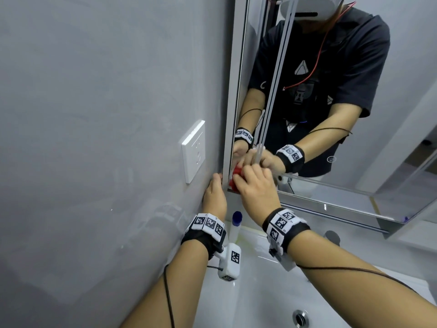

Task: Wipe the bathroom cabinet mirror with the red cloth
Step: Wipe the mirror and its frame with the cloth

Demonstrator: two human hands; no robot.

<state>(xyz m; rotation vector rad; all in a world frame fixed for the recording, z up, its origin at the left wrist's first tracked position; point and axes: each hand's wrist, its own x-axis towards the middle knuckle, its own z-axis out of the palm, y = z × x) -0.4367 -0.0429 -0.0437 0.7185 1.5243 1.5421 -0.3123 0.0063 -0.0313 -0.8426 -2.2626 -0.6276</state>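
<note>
Head view: the right hand has its fingers curled over the bunched red cloth and presses it against the bottom left corner of the mirror. The left hand lies flat with straight fingers, holding nothing, and touches the cabinet side where it meets the wall. A bottle stands below, at the edge of the sink.

The step looks like working the corner. To do it well, spread the cloth flatter under the fingers, push it right into the frame edge, then draw it along the bottom edge in overlapping passes. The left hand can brace the cabinet against the pressure. The wrist should stay clear of the bottle.
</note>
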